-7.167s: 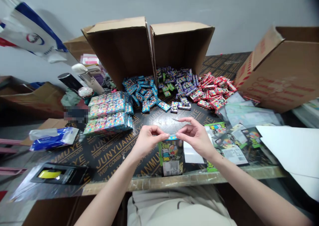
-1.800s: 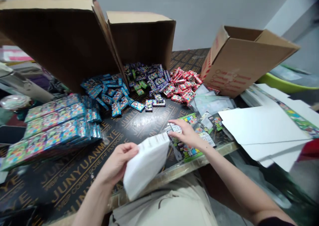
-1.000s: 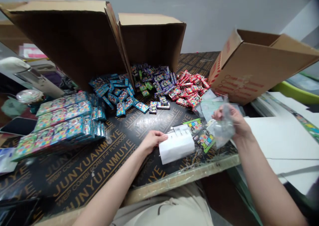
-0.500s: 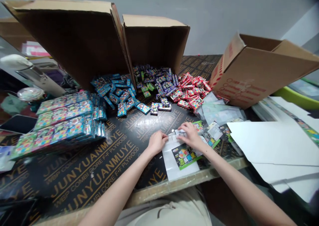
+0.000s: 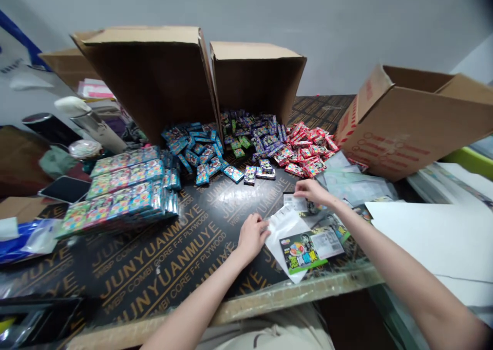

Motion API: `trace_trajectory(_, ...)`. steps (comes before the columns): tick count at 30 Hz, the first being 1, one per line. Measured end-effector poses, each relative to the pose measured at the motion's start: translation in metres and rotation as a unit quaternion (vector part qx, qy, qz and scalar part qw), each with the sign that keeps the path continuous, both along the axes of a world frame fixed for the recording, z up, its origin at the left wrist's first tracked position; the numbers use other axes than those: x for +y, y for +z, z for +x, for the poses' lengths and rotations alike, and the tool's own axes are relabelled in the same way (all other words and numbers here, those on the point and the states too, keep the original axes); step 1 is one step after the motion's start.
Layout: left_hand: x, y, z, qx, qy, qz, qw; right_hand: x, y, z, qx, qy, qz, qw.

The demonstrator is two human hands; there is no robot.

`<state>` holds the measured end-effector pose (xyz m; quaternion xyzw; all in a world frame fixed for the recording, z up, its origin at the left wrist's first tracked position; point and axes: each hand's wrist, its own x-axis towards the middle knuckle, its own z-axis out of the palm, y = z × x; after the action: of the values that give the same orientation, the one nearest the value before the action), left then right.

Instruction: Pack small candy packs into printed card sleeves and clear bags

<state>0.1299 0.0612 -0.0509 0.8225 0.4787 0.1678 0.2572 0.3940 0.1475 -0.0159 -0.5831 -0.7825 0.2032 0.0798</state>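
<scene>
My left hand [image 5: 253, 235] rests closed on the left edge of a white plastic pouch [image 5: 280, 226] lying near the table's front edge. A green and black printed card [image 5: 300, 251] lies on that pouch. My right hand [image 5: 313, 190] reaches further back and pinches the upper corner of a printed card [image 5: 295, 202] at a heap of flat cards and clear bags [image 5: 348, 188]. Behind lie piles of small packs: blue [image 5: 192, 147], purple and green [image 5: 252, 134], red [image 5: 308, 147].
Two cardboard boxes [image 5: 162, 77] [image 5: 256, 77] lie tipped on their sides at the back, a third [image 5: 412, 121] at the right. Stacked colourful pack bundles [image 5: 123, 190] sit at the left. White sheets [image 5: 431, 232] cover the right. The black plywood tabletop [image 5: 162, 257] ends in a front edge.
The pouch with the card has been laid flat by the front edge. My right hand has left it and moved back to the card heap. The view has shifted left.
</scene>
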Motion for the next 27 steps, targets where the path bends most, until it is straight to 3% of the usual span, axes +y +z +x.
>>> trace_trajectory(6,0.006,0.001,-0.003,0.018,-0.033,0.0,0.999,0.009,0.021,-0.01,0.002,-0.024,0.054,0.998)
trace_trajectory(12,0.004,0.003,-0.006,0.008,-0.05,-0.006,0.999,0.001,0.0,-0.003,-0.086,-0.016,-0.045,0.995)
trace_trajectory(18,0.006,0.005,-0.009,-0.016,-0.06,-0.021,0.998,0.009,0.0,0.025,-0.029,-0.061,-0.089,0.994)
trace_trajectory(23,0.007,0.006,-0.011,-0.061,-0.058,-0.046,0.995,0.018,0.009,0.03,0.104,-0.189,0.009,0.976)
trace_trajectory(27,0.01,0.009,-0.012,-0.126,-0.031,-0.077,0.989,0.018,0.029,0.014,0.234,-0.256,0.136,0.928)
